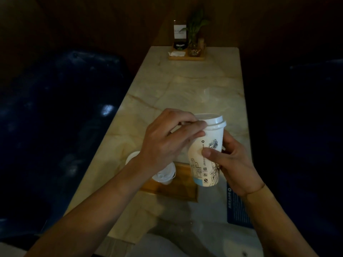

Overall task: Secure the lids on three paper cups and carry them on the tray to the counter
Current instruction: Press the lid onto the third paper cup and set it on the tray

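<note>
- A white paper cup printed with black line drawings (204, 156) is held tilted above the pale marbled surface (185, 84), over a flat wooden tray (172, 190).
- The cup's body is gripped by the right hand (235, 164), fingers curled round it.
- The white plastic lid (213, 120) is pinched at its rim by the left hand (167, 138).
- Another lidded white cup (165, 175) stands on the tray, partly hidden by the left forearm.

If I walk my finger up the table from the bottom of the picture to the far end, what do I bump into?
Wooden tray → paper cup held up in both hands, its lid on top → bare marble table → small wooden stand with a plant at the far end.
</note>
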A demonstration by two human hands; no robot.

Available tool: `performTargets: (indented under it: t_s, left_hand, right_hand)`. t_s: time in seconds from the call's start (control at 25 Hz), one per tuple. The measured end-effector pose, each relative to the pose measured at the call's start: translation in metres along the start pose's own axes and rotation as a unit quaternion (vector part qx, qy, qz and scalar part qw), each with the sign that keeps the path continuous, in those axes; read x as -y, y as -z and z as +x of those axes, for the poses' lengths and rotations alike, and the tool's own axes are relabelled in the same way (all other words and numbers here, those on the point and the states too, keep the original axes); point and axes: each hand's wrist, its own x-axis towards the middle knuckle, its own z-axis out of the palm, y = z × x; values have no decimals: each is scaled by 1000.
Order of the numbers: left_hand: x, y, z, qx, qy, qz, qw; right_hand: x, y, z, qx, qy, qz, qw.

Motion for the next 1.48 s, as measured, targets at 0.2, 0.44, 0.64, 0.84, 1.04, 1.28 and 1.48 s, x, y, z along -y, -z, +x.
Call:
performTargets:
  t_s: [0.2, 0.44, 0.64, 0.84, 1.04, 1.28, 1.48]
  left_hand:
    - [0, 1, -3, -14, -6, -44, 999]
    - [1, 1, -6, -17, 4, -19, 1000]
    - [-3, -7, -6, 4, -14, 9, 1000]
    - [-3, -5, -8, 5, 16, -24, 1000]
    - [-4, -2, -7, -4, 36, -58, 998]
    - [-3, -3, -10, 2, 36, -69, 997]
    - [-6, -6, -17, 10, 108, -82, 991]
  right_hand:
    - [-1, 3, 1, 32, -2, 21, 999]
    - [0, -8, -1, 7, 24, -14, 1000]
    - [-4, -19, 4, -64, 55, -121, 989]
    - [-2, -10, 3, -55, 65, -95, 992]
    - [-1, -6, 2, -10, 30, -46, 998]
    - [-5, -2, 3, 3, 17, -35, 999]
    - [-9, -1, 4, -8, 9, -49, 999]
